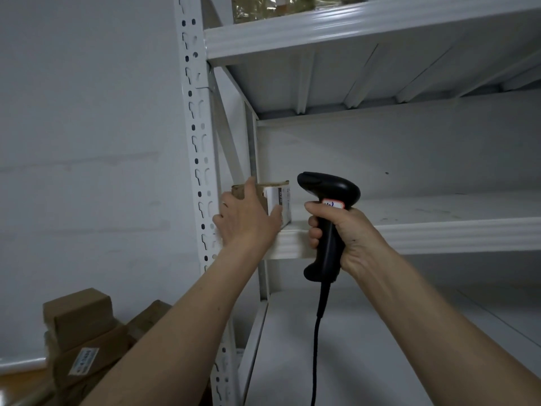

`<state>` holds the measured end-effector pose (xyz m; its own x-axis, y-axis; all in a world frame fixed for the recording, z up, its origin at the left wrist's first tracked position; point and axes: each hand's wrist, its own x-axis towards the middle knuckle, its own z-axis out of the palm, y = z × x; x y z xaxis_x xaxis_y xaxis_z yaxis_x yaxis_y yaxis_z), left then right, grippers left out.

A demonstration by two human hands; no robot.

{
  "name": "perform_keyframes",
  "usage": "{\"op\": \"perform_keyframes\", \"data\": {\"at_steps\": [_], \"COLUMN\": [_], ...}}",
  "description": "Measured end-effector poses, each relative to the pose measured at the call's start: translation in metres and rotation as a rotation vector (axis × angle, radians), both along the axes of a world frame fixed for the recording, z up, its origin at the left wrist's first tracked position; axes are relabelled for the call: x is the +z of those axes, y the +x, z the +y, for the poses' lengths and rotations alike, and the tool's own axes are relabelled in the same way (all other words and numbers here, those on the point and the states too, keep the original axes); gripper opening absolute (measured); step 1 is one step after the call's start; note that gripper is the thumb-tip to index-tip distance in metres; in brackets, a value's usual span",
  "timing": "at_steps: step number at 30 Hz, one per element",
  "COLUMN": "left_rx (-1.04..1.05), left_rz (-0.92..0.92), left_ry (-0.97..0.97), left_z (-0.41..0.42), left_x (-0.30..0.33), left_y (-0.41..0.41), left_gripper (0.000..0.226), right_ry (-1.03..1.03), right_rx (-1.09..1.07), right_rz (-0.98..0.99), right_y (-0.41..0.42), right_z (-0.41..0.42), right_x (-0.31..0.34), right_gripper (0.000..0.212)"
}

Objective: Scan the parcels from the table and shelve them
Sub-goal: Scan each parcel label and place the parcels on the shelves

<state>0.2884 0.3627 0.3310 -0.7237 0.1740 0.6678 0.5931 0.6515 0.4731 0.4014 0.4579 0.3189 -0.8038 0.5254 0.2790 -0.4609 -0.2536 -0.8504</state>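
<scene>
- The left hand (247, 218) lies against a small cardboard parcel (278, 200), fingers straight and spread over its near face, thumb along the right side — touching rather than gripping.
- The parcel stands at the far left end of the white shelf (439, 232), near the front edge, beside the perforated upright (199, 159).
- The right hand (348, 235) is wrapped tightly round the handle of a black scanner (328, 200), held upright just right of the parcel — its cable (317, 332) hangs down.
- More brown boxes (79, 323) are piled at lower left.
</scene>
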Motion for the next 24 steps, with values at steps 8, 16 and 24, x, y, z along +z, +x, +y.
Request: {"op": "perform_keyframes", "data": {"at_steps": [8, 16, 24], "left_rx": [0.057, -0.111, -0.163], "left_rz": [-0.006, 0.061, -0.084], "left_ry": [0.018, 0.176, 0.216], "left_z": [0.014, -0.030, -0.109], "left_x": [0.001, -0.027, -0.121], "left_y": [-0.014, 0.007, -0.012], "left_gripper": [0.081, 0.100, 0.057], "right_ry": [0.008, 0.062, 0.132], "right_rx": [0.016, 0.087, 0.303], "right_rz": [-0.015, 0.021, -0.075], "right_y": [-0.012, -0.016, -0.056], "right_z": [-0.002, -0.024, -0.099], "right_x": [-0.004, -0.031, -0.095], "right_gripper": [0.013, 0.009, 0.010]}}
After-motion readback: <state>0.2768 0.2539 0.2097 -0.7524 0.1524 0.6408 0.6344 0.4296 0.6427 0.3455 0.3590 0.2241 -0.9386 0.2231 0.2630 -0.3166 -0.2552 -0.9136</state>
